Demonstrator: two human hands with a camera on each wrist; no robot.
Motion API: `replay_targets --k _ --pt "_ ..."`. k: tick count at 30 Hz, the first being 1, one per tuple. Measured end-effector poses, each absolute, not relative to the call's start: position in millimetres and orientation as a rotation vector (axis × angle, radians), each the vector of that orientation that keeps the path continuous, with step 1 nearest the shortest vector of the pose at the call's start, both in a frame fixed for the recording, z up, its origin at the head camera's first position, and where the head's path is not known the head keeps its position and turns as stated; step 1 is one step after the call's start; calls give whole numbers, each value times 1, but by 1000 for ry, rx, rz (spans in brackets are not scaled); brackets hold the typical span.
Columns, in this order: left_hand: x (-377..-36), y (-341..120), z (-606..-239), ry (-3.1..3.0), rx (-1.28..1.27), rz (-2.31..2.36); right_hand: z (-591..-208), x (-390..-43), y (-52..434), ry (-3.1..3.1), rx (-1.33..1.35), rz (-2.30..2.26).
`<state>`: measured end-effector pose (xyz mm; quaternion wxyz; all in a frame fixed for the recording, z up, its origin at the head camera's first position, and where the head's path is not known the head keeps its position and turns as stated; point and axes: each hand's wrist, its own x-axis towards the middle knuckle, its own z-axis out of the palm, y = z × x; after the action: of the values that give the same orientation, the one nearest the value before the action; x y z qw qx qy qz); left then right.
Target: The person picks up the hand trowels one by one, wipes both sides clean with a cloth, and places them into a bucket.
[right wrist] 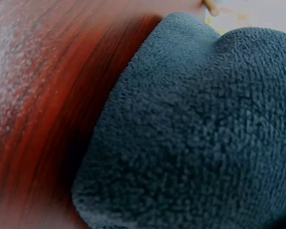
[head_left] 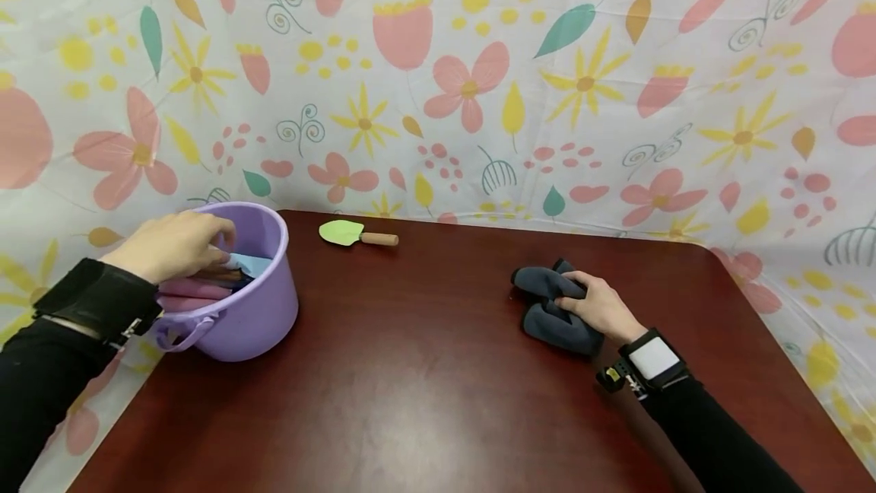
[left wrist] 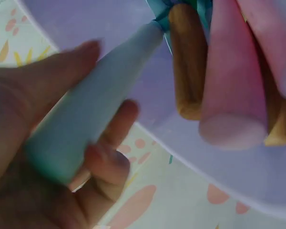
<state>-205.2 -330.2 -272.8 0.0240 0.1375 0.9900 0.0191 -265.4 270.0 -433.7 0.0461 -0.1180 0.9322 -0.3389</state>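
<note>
The broad middle of the table (head_left: pixel 411 371) lies bare between the purple bucket (head_left: pixel 253 310) at the left edge and the grey cloth (head_left: pixel 547 310) on the right; a small green trowel (head_left: pixel 356 233) sits far, near the back edge.

I work at a staged tabletop set, not a lived-in room: a dark red table (head_left: pixel 424 371) stands before a flowered sheet (head_left: pixel 479 82) hung as backdrop from nine to three o'clock, hiding everything behind.

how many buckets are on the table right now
1. The purple bucket stands at the table's left edge, with the left hand reaching into it among the tools inside.
</note>
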Motion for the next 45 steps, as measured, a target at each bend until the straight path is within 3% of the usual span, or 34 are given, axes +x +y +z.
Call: replay_targets --k 5,26,36,45 --pt "-209 -327 -274 3093 508 156 -434 -260 274 2824 -376 -1070" --pt "-184 -278 -265 3058 410 156 -421 -235 292 2819 -329 -1333" --pt "-176 -238 -261 3233 516 289 -407 -223 297 2924 -322 -1292" --pt "-180 -189 -281 3205 840 593 -395 -214 294 3023 -332 -1208"
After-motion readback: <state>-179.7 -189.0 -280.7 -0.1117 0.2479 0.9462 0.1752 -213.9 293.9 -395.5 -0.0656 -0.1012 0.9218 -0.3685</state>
